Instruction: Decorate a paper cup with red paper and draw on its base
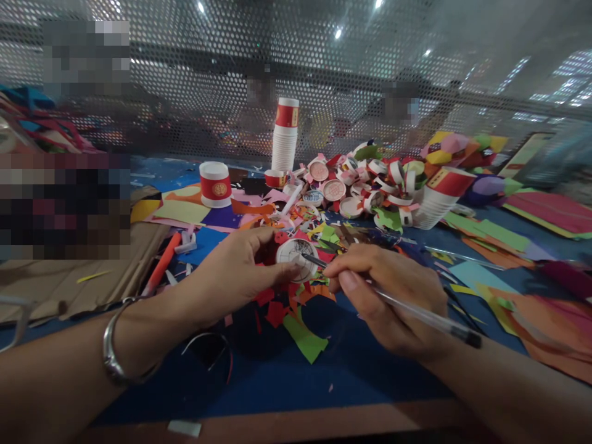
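White disc, one: held above the middle of the counter, face turned up and marked with dark drawn lines, denser toward the upper part; red pieces are seen at its rim, whether attached cannot be told. Left hand: closed round the disc, thumb laid over its lower edge. Right hand: closed in a writing grip on a clear-barrelled pen, its tip set at the drawn face; actual contact cannot be confirmed. For good line work, the rim should be kept steady, the thumb held clear of fresh ink, the disc turned rather than the wrist twisted, and pressure kept light, since a thin face may be dented. Beneath and around: coloured paper scraps, loose. Beyond: a heap of cut cup pieces, some with drawn faces; one upturned red-and-white cup; one upright cup stack; one tilted cup stack. At left: flattened cardboard. At right: orange paper sheets, overlapping. Behind all: a perforated screen.
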`<state>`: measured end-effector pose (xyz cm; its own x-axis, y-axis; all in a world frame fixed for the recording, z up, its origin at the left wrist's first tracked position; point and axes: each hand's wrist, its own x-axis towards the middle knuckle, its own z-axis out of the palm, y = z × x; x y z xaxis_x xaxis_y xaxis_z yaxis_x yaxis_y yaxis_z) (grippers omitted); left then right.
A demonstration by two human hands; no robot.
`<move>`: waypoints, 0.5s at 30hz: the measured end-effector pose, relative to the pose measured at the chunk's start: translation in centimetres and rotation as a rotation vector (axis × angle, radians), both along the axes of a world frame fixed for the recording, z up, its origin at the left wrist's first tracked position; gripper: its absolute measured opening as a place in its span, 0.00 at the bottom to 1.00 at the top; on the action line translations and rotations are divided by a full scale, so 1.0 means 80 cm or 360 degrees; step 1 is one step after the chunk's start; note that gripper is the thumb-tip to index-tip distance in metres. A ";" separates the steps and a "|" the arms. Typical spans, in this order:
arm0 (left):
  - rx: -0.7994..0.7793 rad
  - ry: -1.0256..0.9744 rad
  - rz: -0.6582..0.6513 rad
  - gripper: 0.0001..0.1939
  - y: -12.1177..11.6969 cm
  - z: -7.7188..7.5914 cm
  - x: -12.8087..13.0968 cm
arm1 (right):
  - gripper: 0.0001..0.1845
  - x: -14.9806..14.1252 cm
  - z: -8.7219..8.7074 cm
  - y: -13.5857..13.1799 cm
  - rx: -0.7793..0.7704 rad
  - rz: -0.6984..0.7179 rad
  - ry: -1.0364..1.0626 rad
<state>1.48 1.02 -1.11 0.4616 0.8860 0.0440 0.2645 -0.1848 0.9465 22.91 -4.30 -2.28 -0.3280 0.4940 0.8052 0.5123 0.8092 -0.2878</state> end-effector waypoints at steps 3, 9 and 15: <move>0.0002 0.0027 -0.0088 0.17 0.001 -0.001 -0.001 | 0.09 -0.001 0.000 0.000 -0.0010 -0.0012 -0.0002; 0.0059 0.0056 -0.0051 0.15 0.002 -0.003 -0.003 | 0.09 0.000 0.000 0.000 0.0005 0.0008 0.0005; 0.0052 0.0120 -0.0086 0.14 0.002 -0.001 -0.003 | 0.09 0.001 0.001 0.000 0.0006 0.0014 -0.0002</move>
